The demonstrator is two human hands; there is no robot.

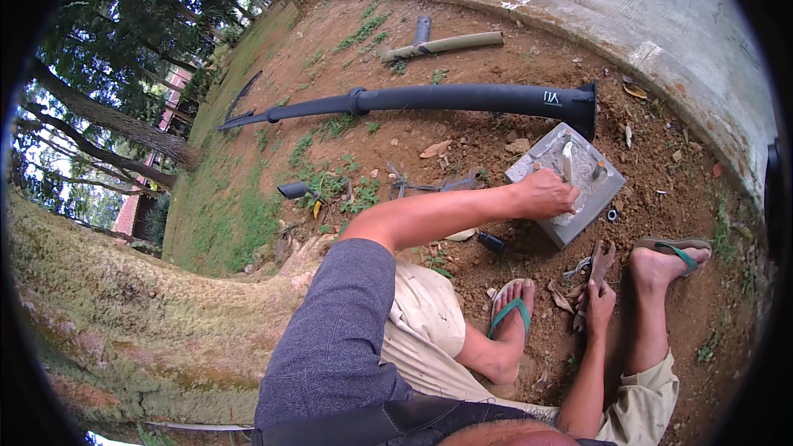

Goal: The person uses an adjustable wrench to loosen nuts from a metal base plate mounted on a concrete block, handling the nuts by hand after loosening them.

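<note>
My left hand (pixel 545 196) reaches over the concrete block (pixel 593 213), fingers curled down against its top. Whatever sits under the fingertips is hidden. A bolt (pixel 600 168) and a short white pipe (pixel 567 162) stick up from the block beyond the hand. Low between my feet, my right hand (pixel 600 307) is closed around a brown, rusty-looking flat piece with a forked upper end (pixel 602 263); its exact kind is unclear. A loose metal nut (pixel 612 215) lies on the soil beside the block.
A long black metal pole (pixel 446 97) with a flanged end lies behind the block. Farther off rests a tan pipe (pixel 446 46). A black cylindrical piece (pixel 491 241) sits left of the block. A thick tree root (pixel 165 314) runs along the left; a concrete kerb (pixel 661 66) borders the right.
</note>
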